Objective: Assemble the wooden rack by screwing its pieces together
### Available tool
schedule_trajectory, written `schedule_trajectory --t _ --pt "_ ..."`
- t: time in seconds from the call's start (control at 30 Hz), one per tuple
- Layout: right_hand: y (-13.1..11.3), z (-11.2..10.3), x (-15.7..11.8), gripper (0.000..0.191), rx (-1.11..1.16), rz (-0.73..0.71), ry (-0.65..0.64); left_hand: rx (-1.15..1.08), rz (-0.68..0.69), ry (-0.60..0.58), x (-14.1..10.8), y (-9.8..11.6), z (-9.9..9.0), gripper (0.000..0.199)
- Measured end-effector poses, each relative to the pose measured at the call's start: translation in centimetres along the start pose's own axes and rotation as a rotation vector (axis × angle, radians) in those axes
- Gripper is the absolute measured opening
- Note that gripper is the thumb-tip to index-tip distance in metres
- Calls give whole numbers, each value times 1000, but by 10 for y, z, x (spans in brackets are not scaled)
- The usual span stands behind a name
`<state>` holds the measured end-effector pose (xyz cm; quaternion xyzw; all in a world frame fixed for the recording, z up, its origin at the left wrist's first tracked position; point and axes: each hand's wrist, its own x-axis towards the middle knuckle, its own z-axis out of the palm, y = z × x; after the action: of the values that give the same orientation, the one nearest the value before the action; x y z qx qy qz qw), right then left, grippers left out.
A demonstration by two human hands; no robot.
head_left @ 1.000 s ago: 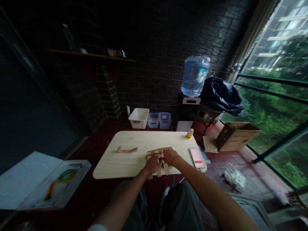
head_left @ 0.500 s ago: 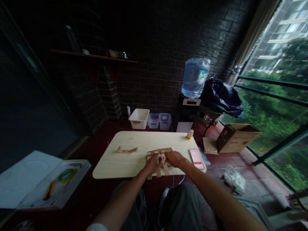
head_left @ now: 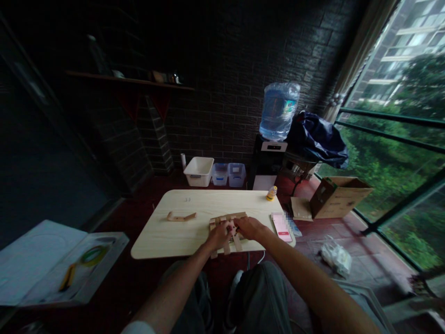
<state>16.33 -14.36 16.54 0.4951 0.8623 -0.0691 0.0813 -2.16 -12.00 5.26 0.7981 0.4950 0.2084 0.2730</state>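
Our curled fingers point(head_left: 225, 226), grip unclear, touch one tan slatted wooden frame point(head_left: 237, 242), seemingly unfinished; one bent tan wooden strip point(head_left: 181, 218) lies apart.

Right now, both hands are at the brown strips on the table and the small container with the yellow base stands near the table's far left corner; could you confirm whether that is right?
Not quite: the small container stands near the far right corner of the table, as the head view shows. The left hand and right hand are indeed at the brown strips.
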Motion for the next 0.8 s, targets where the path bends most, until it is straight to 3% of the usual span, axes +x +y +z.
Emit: schedule_trajectory --t 0.17,0.37,0.63,0.8 --pt "-1 2 9 32 -34 -22 12 6 -1 -15 0 -1 1 20" --pt "4 12 16 44 -37 146 28 18 -4 -10 0 -4 1 17" --pt "0 -2 6 38 1 -12 -1 6 19 12 0 -5 1 19" --pt "-3 3 14 40 -49 -63 -8 11 -4 -19 1 -2 -1 21"
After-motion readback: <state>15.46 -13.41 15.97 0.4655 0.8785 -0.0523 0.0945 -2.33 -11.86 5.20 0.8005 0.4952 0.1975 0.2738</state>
